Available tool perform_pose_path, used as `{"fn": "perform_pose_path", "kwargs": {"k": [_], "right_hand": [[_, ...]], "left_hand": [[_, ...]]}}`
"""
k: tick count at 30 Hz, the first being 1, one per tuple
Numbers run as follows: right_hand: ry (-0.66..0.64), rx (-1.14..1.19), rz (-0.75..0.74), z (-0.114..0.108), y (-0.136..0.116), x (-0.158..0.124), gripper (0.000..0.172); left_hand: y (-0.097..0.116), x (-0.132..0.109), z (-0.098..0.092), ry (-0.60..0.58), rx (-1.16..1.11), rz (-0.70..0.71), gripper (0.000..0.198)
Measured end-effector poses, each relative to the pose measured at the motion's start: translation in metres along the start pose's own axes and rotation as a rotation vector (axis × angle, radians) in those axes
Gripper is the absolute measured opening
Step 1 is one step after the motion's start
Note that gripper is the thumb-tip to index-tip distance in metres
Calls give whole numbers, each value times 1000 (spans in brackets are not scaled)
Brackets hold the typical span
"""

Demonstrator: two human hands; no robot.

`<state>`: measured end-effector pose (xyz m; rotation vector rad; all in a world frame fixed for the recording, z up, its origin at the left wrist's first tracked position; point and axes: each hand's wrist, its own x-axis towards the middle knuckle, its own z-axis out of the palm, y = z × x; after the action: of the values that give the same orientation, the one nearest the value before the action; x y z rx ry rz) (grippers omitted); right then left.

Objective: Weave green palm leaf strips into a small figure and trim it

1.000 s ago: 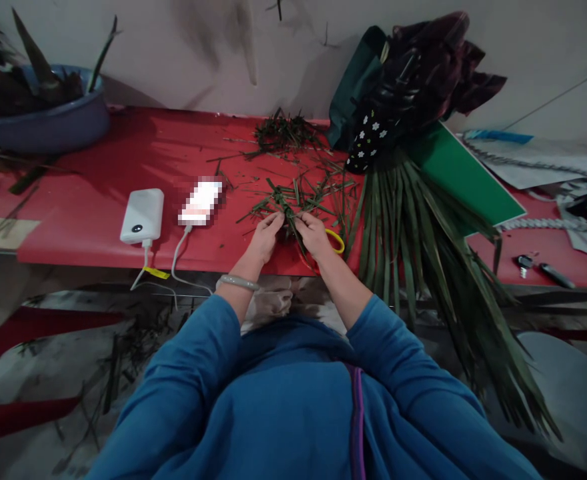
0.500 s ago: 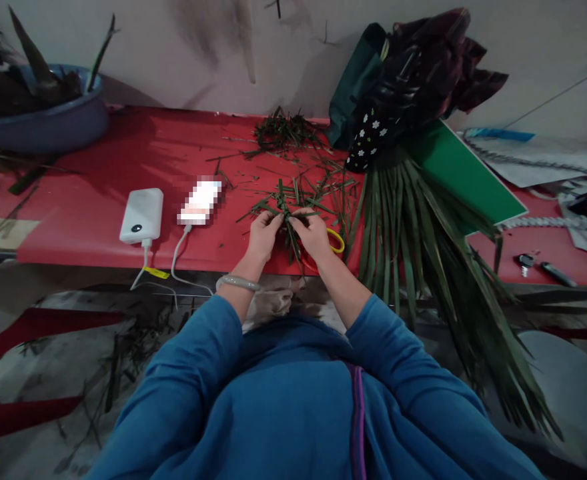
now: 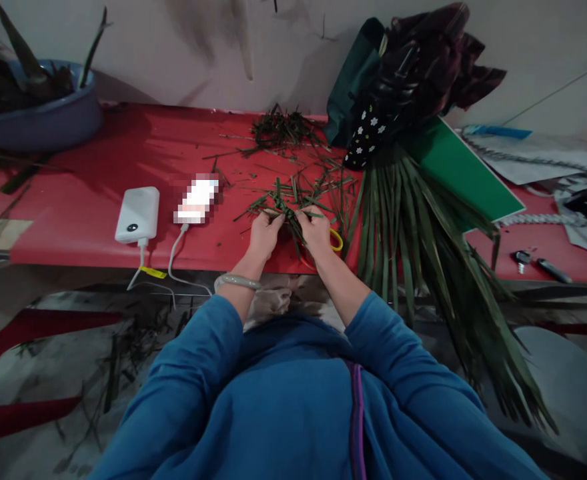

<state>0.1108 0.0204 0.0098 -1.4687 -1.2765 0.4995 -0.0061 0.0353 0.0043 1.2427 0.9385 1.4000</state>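
Observation:
Both hands meet over the front of a red-covered table (image 3: 88, 233), around a small woven piece of green palm leaf strips (image 3: 287, 212). My left hand (image 3: 265, 233) pinches its left side between thumb and fingers. On the other side, my right hand (image 3: 315, 230) is closed on the strips, with a strip end poking out past the fingers. Loose ends hang down between the hands. Partly hidden beside my right wrist are scissors with a yellow handle loop (image 3: 337, 240). Cut leaf scraps (image 3: 323, 183) lie just beyond the hands.
A large palm leaf (image 3: 398, 227) hangs over the front edge at right, near a green board (image 3: 466, 173) and dark bags (image 3: 418, 73). To the left lie a white power bank (image 3: 137, 213) and a lit phone (image 3: 197, 200), both cabled. A blue basin (image 3: 68, 120) stands far left.
My right hand has shifted slightly and the fingers have drawn a little apart from the left hand's, showing more of the woven strips. The whole view has moved slightly.

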Motion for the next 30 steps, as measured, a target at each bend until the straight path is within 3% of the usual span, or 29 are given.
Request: {"fn": "perform_pose_path", "kwargs": {"k": [16,24,30], "right_hand": [[-46,72,1,-2,0,3,20],[-101,185,-36,-3,-5,0,23],[-149,365,-5,3,-1,-1,20]], "left_hand": [[8,-2,1,5,-70,-121,11],[9,-5,3,-63,-99,-145,30],[4,1,-4,-7,-305,-195,23]]}}
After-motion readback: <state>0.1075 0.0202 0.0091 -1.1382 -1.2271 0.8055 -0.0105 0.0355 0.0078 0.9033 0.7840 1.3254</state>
